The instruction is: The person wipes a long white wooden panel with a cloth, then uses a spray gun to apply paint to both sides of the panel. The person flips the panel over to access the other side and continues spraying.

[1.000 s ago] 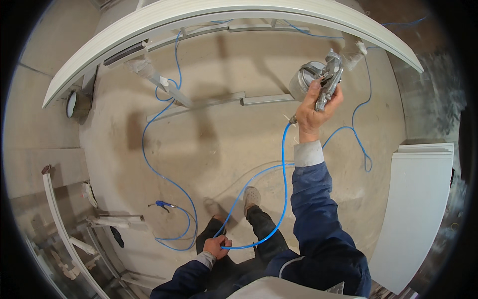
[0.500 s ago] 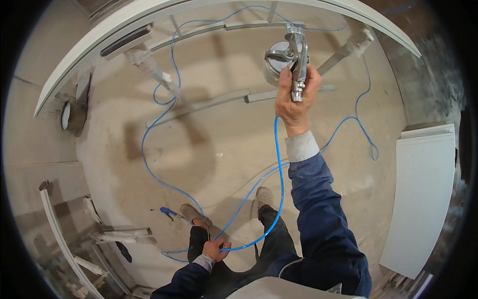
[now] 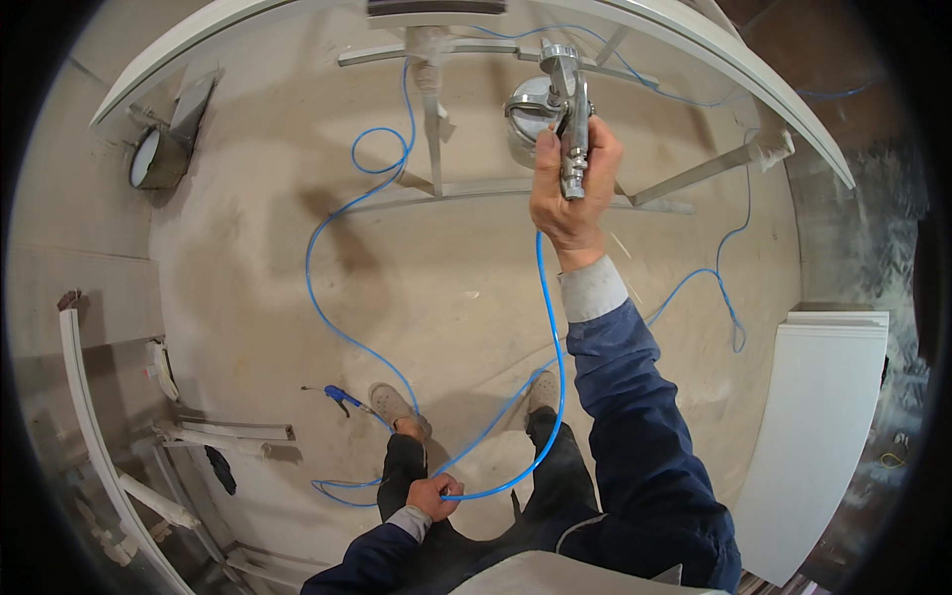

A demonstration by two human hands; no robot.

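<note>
Spray gun [image 3: 565,84] was grasped in the right hand [image 3: 575,208] near 12 o'clock; blue hose [image 3: 562,382] was clasped in the left hand [image 3: 433,497] at 6; cup [image 3: 529,109] was best held level, hose slack best guided clear of shoes [image 3: 394,405].

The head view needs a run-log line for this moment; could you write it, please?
right hand: grips spray gun | left hand: holds blue hose | blue blow gun: on floor

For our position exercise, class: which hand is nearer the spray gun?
Right: the right hand grips the spray gun; the left hand, holding the blue hose, is well below it in view.
</note>
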